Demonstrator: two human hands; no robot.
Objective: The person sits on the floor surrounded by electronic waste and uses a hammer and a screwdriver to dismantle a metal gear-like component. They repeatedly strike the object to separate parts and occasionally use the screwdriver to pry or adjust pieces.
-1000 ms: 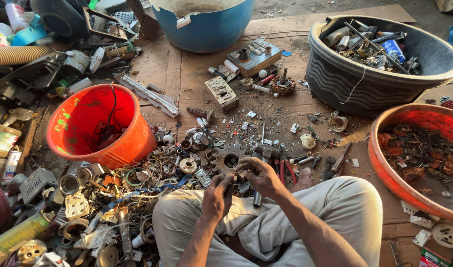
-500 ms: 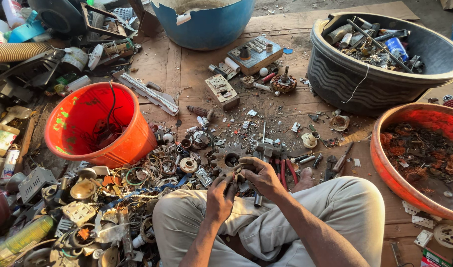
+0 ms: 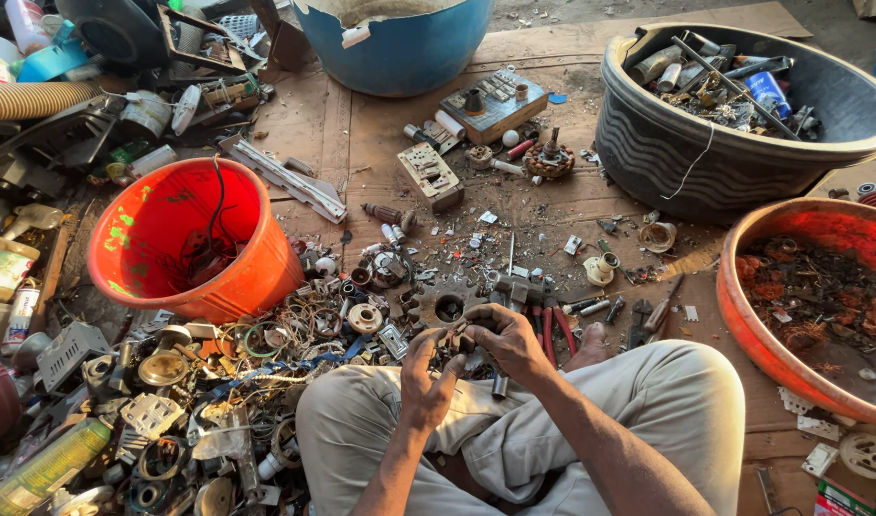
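I sit cross-legged in light trousers over a floor strewn with scrap parts. My left hand (image 3: 424, 375) and my right hand (image 3: 508, 340) meet above my knees, both closed around a small dark metal part (image 3: 460, 336) held between the fingertips. Most of that part is hidden by my fingers. Just beyond my hands a round metal gear (image 3: 446, 307) lies on the floor. Red-handled pliers (image 3: 553, 330) rest to the right of my hands.
An orange bucket (image 3: 137, 272) with wires stands at the left. A blue tub (image 3: 400, 57) is at the back, a black tub (image 3: 667, 158) of scrap at the back right, an orange basin (image 3: 744, 320) of rusty wire at the right. Metal junk piles up at the lower left.
My hands stay together on the small part with only slight finger movement. The view has shifted a little.
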